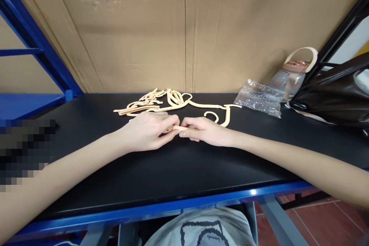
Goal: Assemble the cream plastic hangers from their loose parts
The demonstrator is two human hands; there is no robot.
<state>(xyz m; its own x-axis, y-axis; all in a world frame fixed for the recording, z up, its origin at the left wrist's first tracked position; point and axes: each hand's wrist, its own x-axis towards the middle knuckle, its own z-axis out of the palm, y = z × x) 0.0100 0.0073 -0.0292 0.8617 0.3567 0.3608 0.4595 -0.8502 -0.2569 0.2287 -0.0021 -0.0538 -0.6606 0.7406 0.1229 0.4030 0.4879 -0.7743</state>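
On the black table, cream hangers lay beyond the left hand and right hand. Both pinched a cream piece between them, over the table's middle. The step seemed close two-handed handling; the next move likely called for a steady, matched pinch.

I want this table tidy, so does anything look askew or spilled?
Nothing looks spilled. Two untidy spots: cream hanger parts lie jumbled behind the left hand, overlapping at odd angles, and a crumpled clear plastic bag sits in front of the water bottle, like loose packaging. I can't make out fine damage.
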